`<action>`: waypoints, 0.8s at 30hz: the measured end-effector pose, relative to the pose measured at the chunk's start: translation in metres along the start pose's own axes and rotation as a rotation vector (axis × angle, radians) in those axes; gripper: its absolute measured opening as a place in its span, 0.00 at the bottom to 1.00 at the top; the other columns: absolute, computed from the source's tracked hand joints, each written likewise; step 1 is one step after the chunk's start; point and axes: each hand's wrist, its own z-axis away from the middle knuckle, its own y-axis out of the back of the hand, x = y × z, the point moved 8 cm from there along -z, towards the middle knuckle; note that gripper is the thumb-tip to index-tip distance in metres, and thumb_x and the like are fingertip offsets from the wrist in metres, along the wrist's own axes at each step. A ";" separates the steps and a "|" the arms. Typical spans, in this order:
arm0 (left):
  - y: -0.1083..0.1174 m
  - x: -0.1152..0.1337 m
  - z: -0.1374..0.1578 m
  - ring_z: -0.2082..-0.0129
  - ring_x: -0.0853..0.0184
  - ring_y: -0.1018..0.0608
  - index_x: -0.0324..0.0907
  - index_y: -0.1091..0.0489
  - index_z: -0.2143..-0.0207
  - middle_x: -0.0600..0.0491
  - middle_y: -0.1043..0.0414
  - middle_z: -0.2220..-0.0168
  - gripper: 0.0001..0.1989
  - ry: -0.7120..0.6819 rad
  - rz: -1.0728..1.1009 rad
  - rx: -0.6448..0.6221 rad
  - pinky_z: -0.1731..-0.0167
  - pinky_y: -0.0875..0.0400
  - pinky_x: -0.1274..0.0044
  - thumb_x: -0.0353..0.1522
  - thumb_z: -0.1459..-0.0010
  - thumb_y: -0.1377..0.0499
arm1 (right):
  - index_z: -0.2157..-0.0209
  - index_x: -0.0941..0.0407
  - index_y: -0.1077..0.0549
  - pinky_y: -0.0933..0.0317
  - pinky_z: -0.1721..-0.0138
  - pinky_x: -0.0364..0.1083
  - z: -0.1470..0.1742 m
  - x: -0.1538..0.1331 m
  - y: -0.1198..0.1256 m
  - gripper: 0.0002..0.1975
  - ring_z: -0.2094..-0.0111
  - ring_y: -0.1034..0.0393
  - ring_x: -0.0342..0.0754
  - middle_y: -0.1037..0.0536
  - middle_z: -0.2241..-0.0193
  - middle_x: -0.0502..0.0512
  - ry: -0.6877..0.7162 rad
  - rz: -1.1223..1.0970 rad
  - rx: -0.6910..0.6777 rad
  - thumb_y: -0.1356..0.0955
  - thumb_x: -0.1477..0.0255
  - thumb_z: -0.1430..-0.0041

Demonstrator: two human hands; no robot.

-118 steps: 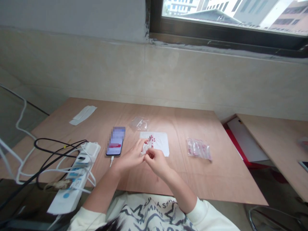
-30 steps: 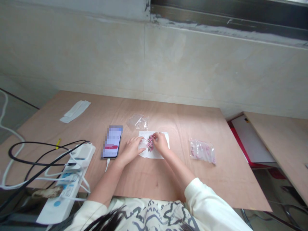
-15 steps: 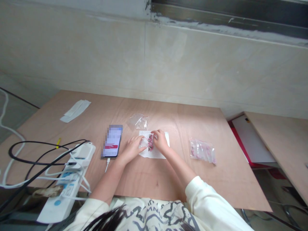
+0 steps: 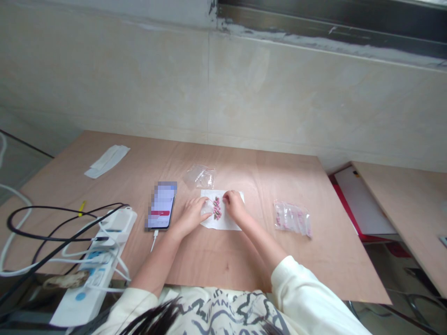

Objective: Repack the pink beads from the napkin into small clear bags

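Several small pink and dark pieces point(image 4: 217, 208), too small to name, lie in a loose cluster on a white paper sheet point(image 4: 223, 225). To their left, my left hand point(image 4: 193, 213) holds a small clear plastic bag point(image 4: 207, 207) between thumb and fingers, its mouth facing the pieces. My right hand point(image 4: 234, 204) is at the cluster's right side, fingertips pinched together over the paper. Whatever is in that pinch is too small to make out.
A phone point(image 4: 162, 204) with a charging cable lies left of my hands. Beyond the paper is a crumpled clear bag point(image 4: 200, 177). A filled clear bag point(image 4: 292, 218) rests to the right. Cables cross a white power strip point(image 4: 101, 270). White folded paper point(image 4: 107, 161) lies far left.
My right hand has drawn slightly right, away from the pieces, and its fingers have closed together. My left hand stays in place with the bag. The view has shifted a little.
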 end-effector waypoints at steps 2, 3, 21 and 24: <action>0.000 0.003 0.000 0.55 0.59 0.32 0.40 0.38 0.57 0.46 0.33 0.56 0.21 -0.003 -0.011 -0.007 0.55 0.41 0.68 0.35 0.55 0.42 | 0.73 0.60 0.31 0.45 0.65 0.43 0.007 -0.009 0.001 0.05 0.68 0.38 0.45 0.30 0.73 0.55 0.000 -0.083 0.011 0.39 0.78 0.51; 0.000 0.004 -0.001 0.55 0.59 0.32 0.40 0.38 0.57 0.46 0.33 0.56 0.20 -0.003 -0.014 -0.013 0.55 0.42 0.68 0.35 0.54 0.42 | 0.72 0.59 0.31 0.45 0.65 0.43 0.010 -0.017 0.000 0.05 0.70 0.38 0.44 0.29 0.73 0.54 0.017 -0.138 -0.003 0.38 0.78 0.50; 0.002 -0.002 0.000 0.56 0.59 0.32 0.38 0.38 0.57 0.46 0.32 0.58 0.21 -0.019 -0.042 -0.003 0.56 0.41 0.68 0.34 0.55 0.41 | 0.73 0.58 0.30 0.45 0.64 0.42 -0.005 -0.009 -0.012 0.07 0.66 0.39 0.45 0.34 0.71 0.54 0.060 -0.047 -0.125 0.37 0.81 0.53; 0.000 -0.002 -0.002 0.56 0.58 0.32 0.39 0.38 0.57 0.46 0.32 0.57 0.21 -0.028 -0.056 -0.003 0.55 0.43 0.67 0.34 0.55 0.41 | 0.74 0.58 0.32 0.45 0.64 0.43 -0.004 -0.009 -0.009 0.06 0.66 0.39 0.46 0.34 0.72 0.54 0.048 -0.045 -0.115 0.38 0.81 0.53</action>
